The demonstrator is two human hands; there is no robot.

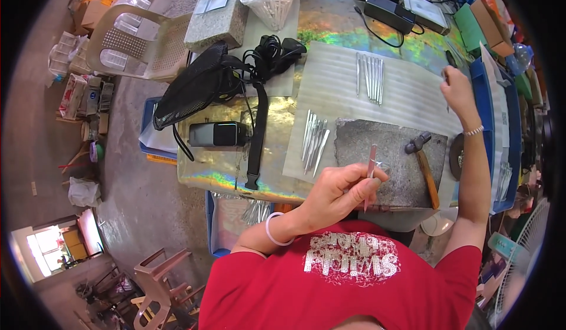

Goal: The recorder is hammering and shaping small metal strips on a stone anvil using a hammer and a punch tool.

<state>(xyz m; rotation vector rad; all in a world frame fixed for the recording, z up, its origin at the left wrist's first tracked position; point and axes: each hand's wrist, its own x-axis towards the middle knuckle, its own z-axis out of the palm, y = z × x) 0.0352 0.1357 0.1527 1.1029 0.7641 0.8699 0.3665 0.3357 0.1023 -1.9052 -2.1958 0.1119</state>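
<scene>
My left hand (342, 195) pinches a thin flat metal strip (372, 160) between thumb and fingers, held roughly upright over the near edge of a grey stone slab (389, 135). My right hand (458, 91) is reached out to the right side of the table, its fingers closed. A thin bit shows below them, but what it belongs to is too small to tell. On the slab lies a hammer (424, 171) with a wooden handle and dark head. Several metal strips (316, 138) lie left of the slab, and another row of metal strips (373, 79) lies beyond it.
White foam sheet (330, 65) covers the work area. A black bag (200, 82) with straps and a black-grey device (217, 134) lie to the left. Blue trays (501, 194) stand along the right edge. A stone block (217, 26) and black power adapters (389, 13) are at the back.
</scene>
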